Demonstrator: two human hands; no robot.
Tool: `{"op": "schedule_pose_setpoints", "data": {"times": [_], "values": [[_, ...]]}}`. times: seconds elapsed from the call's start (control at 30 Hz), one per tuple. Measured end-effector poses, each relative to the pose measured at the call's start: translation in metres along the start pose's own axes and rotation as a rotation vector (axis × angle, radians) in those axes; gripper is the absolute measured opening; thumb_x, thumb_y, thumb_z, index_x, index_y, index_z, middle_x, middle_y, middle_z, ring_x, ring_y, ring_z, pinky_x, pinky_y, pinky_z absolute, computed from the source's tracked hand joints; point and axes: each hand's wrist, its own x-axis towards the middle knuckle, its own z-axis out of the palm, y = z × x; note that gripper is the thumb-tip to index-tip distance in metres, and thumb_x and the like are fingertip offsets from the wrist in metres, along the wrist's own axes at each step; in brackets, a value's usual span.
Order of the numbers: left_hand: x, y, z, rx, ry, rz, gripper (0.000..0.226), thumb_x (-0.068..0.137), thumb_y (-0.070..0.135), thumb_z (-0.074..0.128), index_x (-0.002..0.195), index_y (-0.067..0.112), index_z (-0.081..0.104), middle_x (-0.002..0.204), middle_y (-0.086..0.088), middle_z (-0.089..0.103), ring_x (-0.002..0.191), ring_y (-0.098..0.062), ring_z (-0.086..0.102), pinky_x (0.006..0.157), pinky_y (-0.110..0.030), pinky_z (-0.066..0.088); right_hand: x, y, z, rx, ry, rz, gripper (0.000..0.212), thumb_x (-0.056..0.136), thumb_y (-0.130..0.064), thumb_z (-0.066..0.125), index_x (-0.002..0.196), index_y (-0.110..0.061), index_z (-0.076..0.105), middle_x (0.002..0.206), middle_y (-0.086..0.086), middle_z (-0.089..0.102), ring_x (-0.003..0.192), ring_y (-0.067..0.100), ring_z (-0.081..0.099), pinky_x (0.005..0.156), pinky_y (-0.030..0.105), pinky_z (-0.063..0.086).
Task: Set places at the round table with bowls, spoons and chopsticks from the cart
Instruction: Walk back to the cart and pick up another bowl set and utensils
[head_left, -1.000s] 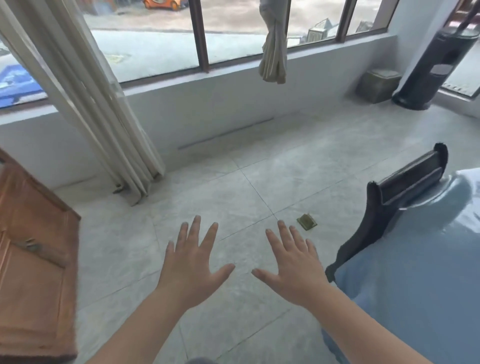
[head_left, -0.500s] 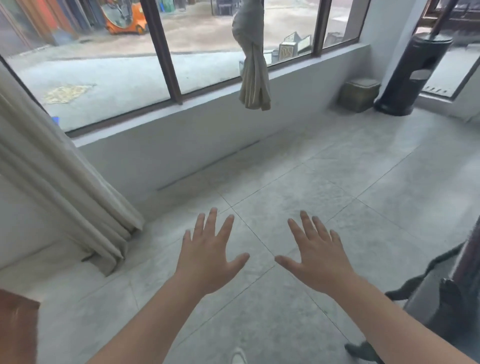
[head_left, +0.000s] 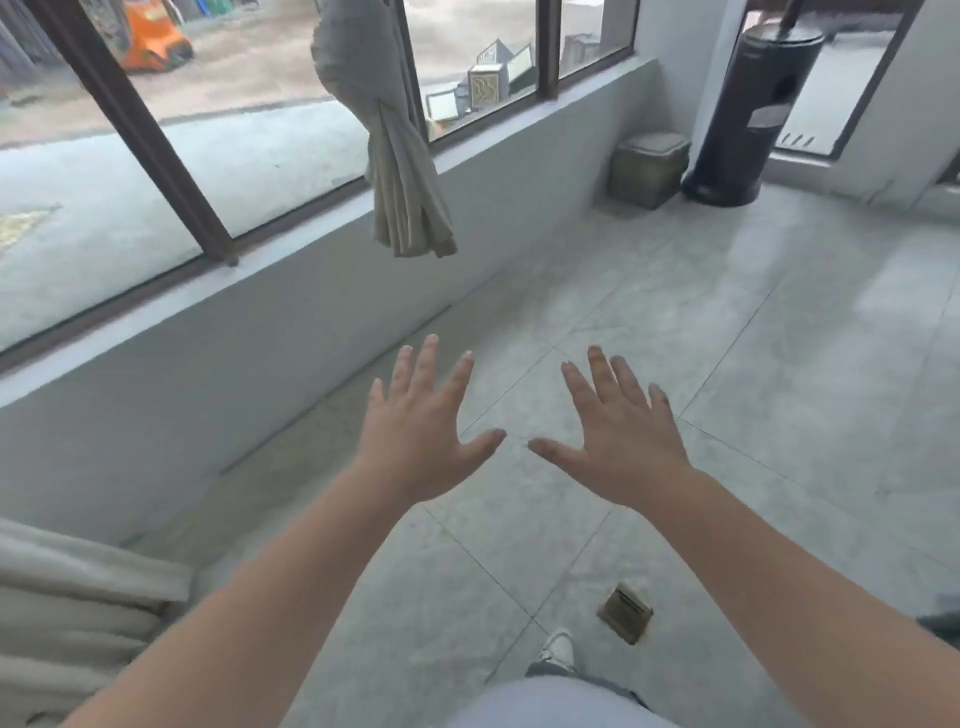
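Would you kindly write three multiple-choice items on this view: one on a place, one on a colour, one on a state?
1. Where does the small box stand?
A. on the windowsill
B. on the floor beside the dark cylinder
C. under the knotted curtain

2. What colour is the vehicle outside?
A. orange
B. white
C. green

3. How are the left hand and right hand?
A. gripping bowls
B. clenched
C. spread, holding nothing

Answers: 1 B, it sits by the cylinder's base; 2 A, its body is orange; 3 C, all fingers splay over bare floor.
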Motion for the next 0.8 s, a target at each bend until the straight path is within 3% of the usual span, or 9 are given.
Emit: {"op": "schedule_pose_setpoints", "data": {"times": [0.2,0.53,0.8], "values": [[0.174,0.051,-0.02,-0.032,0.082,0.136,0.093,0.075,0.083,0.026,0.152,0.039,0.0,0.163,0.0,-0.012,0.15,-0.027,-0.008,0.118,-0.057,0.013,0.119,0.092,-0.06,-0.047,0.117,0.107,0.105,0.066,-0.095,0.001,0.152,-0.035,-0.009,0.162,-0.003,-0.022,0.148,0.02,-0.017,0.117,0.055,0.001],[0.486,0.166,-0.038,-0.043,0.253,0.449,0.093,0.077,0.084,0.027,0.152,0.037,-0.002,0.163,-0.005,-0.012,0.149,-0.032,-0.007,0.117,-0.058,0.013,0.302,0.271,-0.145,-0.217,0.298,0.359,0.101,0.07,-0.092,0.009,0.152,-0.035,-0.009,0.161,-0.003,-0.025,0.147,0.019,-0.02,0.117,0.054,-0.001],[0.681,0.332,-0.042,-0.158,0.211,0.781,0.093,0.077,0.081,0.031,0.153,0.036,0.003,0.164,-0.006,-0.009,0.15,-0.032,-0.006,0.116,-0.058,0.014,0.383,0.431,-0.207,-0.274,0.362,0.67,0.104,0.066,-0.094,-0.001,0.152,-0.035,-0.009,0.162,0.0,-0.021,0.149,0.021,-0.016,0.117,0.055,0.002]]}}
